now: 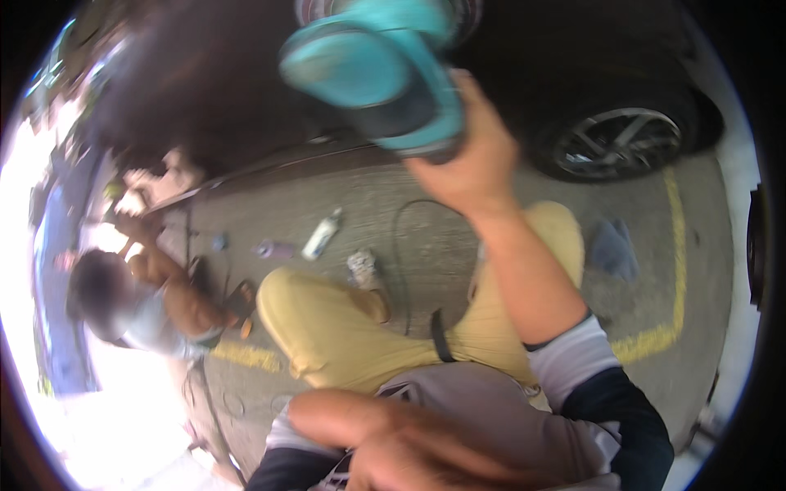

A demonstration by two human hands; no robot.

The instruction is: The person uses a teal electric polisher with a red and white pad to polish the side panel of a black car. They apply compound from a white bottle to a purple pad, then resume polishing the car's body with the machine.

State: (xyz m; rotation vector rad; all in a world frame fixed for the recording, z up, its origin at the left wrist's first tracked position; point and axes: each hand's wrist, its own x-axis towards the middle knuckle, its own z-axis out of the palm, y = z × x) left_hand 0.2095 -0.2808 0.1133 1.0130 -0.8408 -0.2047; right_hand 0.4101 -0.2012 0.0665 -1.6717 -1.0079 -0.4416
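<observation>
My right hand [476, 153] is wrapped around the body of a teal-and-black power polisher [393, 80], raised in front of a dark car's side [245, 86]. A round pad with a pale and reddish rim [309, 11] shows behind the tool at the top edge. Whether the pad touches the car is hidden. My left arm is folded across my chest, and my left hand [424, 457] is blurred low in the picture; its fingers cannot be made out.
A person [153, 294] crouches by the car at left. On the concrete lie a white bottle [322, 234], a purple bottle [275, 248], a dark cable [398, 258] and a grey-blue cloth [614, 250]. The car's wheel [620, 144] stands at right, near yellow floor lines [678, 258].
</observation>
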